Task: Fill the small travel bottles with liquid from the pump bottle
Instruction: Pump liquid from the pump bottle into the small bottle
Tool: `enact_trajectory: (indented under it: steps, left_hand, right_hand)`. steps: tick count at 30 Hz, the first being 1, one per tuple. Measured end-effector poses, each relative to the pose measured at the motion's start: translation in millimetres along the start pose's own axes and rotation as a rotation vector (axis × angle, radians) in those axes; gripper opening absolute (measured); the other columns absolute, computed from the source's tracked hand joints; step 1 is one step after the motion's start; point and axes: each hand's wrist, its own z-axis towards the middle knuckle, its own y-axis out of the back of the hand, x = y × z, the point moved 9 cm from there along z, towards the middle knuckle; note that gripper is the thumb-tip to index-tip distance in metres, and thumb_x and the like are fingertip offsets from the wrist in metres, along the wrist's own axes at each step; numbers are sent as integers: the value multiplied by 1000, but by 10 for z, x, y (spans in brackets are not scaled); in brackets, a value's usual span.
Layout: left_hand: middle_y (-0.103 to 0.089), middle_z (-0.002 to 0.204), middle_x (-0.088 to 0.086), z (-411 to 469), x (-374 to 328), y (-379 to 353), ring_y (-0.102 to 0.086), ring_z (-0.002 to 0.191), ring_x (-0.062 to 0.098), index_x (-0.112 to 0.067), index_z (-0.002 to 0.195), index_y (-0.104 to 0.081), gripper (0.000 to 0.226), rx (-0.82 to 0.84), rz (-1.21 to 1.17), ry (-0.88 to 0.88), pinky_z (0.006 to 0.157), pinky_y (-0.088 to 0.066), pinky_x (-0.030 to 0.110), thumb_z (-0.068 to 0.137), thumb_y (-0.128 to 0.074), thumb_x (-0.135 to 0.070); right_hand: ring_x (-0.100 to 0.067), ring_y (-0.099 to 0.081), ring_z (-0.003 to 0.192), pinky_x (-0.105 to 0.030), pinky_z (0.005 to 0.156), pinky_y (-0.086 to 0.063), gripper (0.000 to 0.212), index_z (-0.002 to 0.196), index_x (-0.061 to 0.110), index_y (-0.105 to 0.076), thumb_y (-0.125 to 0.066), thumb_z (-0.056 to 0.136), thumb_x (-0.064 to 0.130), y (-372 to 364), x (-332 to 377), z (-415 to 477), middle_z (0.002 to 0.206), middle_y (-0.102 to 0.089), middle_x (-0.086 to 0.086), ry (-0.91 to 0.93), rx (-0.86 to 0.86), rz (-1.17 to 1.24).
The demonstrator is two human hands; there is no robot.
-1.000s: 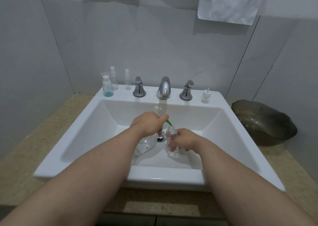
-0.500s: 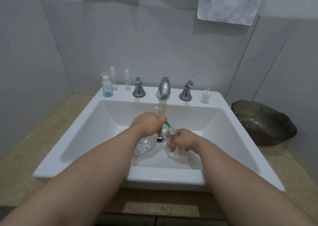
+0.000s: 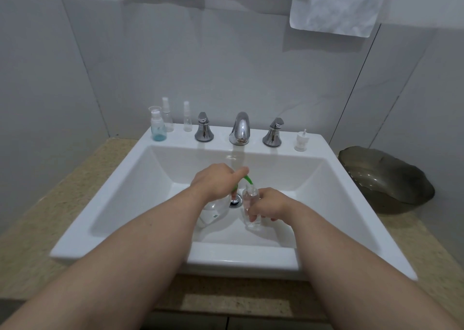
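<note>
Pump bottle (image 3: 213,213) stands in the sink (image 3: 125,191), our left hand (image 3: 213,181) curled over its top, forefinger on the green spout (image 3: 248,179). Our right hand (image 3: 270,205) grips a travel bottle (image 3: 247,199) upright beneath that spout.

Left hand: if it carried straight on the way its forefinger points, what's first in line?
Probably the open neck of the travel bottle in the right hand, just beyond the left hand on the pump bottle; depth unclear, it might pass above.
</note>
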Motion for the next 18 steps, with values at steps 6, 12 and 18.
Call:
enact_trajectory:
  steps: [6, 12, 18]
  left_hand:
    - [-72, 74, -3, -1, -9, 3, -62, 73, 19, -18, 55, -70, 71, -9, -5, -18, 67, -43, 33, 99, -36, -62]
    - [-66, 70, -1, 7, -7, 13, -58, 68, 21, -18, 57, -68, 59, -7, 12, -13, 63, -40, 32, 98, -40, -50]
    - [-67, 71, -3, 14, 13, 15, -60, 72, 21, -18, 60, -71, 60, -8, 4, -10, 66, -41, 33, 98, -41, -52]
  right_hand:
    - [-20, -48, 74, -26, 57, -36, 30, 80, 26, -66, -66, 50, 22, -4, 4, 0, 83, -62, 2, 0, 3, 5]
    - [-19, -50, 75, -26, 58, -37, 28, 77, 27, -65, -66, 49, 22, -5, 9, -1, 84, -64, 2, 4, -2, -8]
    - [-19, -49, 76, -27, 61, -37, 27, 75, 27, -64, -66, 49, 21, 1, 4, -11, 84, -62, 3, -6, -2, -1]
